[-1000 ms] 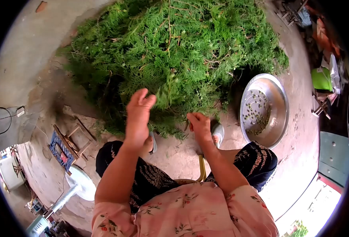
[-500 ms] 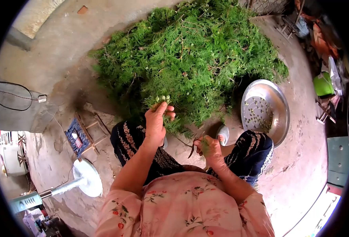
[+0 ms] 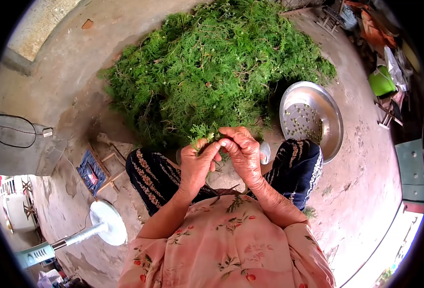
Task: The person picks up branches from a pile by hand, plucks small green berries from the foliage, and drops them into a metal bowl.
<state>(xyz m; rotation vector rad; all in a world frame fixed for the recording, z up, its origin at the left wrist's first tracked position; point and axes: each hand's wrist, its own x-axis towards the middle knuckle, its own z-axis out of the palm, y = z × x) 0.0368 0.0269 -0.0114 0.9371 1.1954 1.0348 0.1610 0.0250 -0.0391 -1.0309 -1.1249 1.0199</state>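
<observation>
A large heap of green branches covers the floor in front of my knees. My left hand is closed around a small green sprig with pale green buds at its top. Close against it, my right hand pinches at the sprig's side, fingertips meeting those of the left; what lies between its fingertips is too small to make out. A thin dark twig shows below the hands near my lap. To the right, a wide metal basin holds several small green pieces on its bottom.
A small wooden stool with a blue woven seat stands at the left, beside a white fan. A black cable lies at the far left. At the right are a green container and a grey-green box.
My right hand has risen from near my lap to meet my left hand. Green bits that hung by the right hand are gone from it. The view has shifted slightly.
</observation>
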